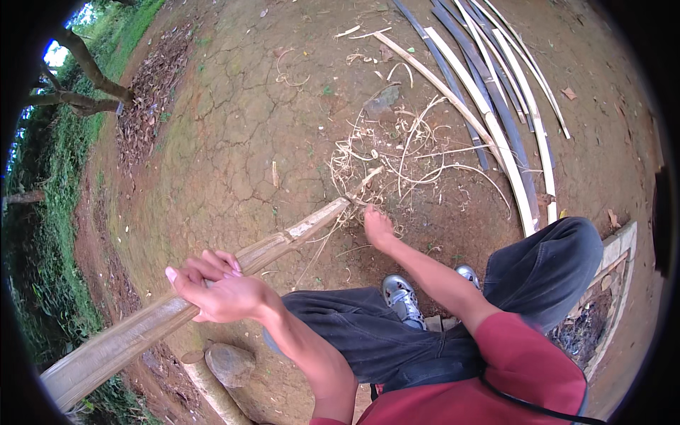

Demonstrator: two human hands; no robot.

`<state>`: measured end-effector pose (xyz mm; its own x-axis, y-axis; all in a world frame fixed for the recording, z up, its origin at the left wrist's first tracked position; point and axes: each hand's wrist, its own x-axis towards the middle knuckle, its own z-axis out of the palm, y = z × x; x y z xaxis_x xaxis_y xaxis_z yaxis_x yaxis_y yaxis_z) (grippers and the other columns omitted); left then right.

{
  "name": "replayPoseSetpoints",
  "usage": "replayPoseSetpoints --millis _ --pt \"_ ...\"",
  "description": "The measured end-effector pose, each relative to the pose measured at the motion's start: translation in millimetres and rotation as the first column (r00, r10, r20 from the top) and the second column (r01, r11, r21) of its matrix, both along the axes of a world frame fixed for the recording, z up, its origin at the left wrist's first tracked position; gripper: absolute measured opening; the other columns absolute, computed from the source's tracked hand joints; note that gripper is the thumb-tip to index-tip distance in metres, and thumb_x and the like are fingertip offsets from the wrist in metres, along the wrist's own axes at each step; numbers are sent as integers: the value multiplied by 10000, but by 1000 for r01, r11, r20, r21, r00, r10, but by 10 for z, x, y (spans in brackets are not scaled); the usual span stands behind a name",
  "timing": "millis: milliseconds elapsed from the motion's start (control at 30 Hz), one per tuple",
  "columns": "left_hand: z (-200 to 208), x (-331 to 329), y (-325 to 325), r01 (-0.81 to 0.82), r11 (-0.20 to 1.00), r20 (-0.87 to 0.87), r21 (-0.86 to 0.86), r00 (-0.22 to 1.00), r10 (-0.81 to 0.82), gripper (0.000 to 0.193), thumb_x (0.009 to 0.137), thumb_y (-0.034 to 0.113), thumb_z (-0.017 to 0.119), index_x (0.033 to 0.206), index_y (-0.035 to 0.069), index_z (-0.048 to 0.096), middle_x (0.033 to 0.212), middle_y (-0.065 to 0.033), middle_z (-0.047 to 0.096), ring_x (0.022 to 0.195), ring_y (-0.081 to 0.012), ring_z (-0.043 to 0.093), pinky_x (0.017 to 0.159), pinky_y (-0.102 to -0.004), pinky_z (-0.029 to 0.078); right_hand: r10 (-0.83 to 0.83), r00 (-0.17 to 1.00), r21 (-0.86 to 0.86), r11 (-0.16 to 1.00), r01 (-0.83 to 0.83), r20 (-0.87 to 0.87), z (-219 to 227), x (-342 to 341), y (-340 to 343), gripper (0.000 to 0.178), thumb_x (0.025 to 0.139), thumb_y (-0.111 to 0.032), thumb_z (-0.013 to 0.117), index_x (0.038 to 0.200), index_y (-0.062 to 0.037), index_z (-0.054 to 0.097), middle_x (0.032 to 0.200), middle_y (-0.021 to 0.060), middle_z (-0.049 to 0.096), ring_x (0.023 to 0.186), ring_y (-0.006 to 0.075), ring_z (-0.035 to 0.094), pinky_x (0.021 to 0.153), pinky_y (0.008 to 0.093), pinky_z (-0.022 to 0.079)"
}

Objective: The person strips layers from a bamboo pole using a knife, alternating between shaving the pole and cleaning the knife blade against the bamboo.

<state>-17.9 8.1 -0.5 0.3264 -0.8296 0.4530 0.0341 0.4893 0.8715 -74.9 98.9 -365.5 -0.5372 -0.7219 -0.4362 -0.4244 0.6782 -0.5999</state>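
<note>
A long split bamboo piece (134,333) slants from the lower left up toward the middle, its far end narrower and paler. My left hand (223,287) is closed round it partway along, thumb and fingertips showing. Near the far end, my right hand (379,225) is a fist on what looks like a small knife (360,202); only a short dark part shows, against the bamboo. A pale peeled sliver (370,178) sticks out past that point. Thin curly bamboo shavings (418,142) lie on the soil just beyond my right hand.
Several long bamboo strips (506,120), pale and dark, lie at the upper right. Below the left forearm are a round stone (230,365) and a log (212,389). A wooden frame (613,297) stands right of my knee. Trees (88,67) and grass line the left side.
</note>
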Motion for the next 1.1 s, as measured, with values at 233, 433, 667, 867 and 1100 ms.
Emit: replayPoseSetpoints --millis 233,433,667,867,1100 --pt "44 -2 -104 -102 995 -6 19 995 102 439 980 275 410 589 151 252 481 20 190 418 -91 170 357 -244 171 6 993 -70 998 2 121 -25 56 -166 290 884 -53 406 1094 145 411 753 325 610 775 463 634 679 492 527" --pt "33 113 -165 -136 991 10 14 991 136 489 979 294 410 543 161 233 468 18 188 403 -93 173 364 -246 185 92 974 -209 977 -48 206 683 79 91 230 938 -134 395 1040 71 389 698 284 604 665 454 611 609 533 487" --pt "40 -7 47 -90 996 24 2 996 89 447 977 269 417 566 147 292 469 19 196 399 -85 166 370 -238 181 125 986 143 984 -108 -112 99 142 247 233 908 -55 424 1140 -30 417 817 205 665 753 336 678 646 440 551" --pt "11 -54 181 52 998 -45 -45 998 -54 384 962 238 465 613 140 341 480 31 203 395 -76 165 366 -241 171 65 986 222 975 -30 -151 -63 320 87 229 913 -42 408 1138 -5 437 800 181 678 711 294 694 634 410 562" --pt "-12 10 39 -12 1000 -91 -21 996 10 385 967 226 463 624 137 312 472 28 209 405 -80 187 367 -262 180 126 965 -92 990 -107 229 405 -163 171 311 922 -228 485 1073 42 453 756 235 641 560 337 636 515 442 512"
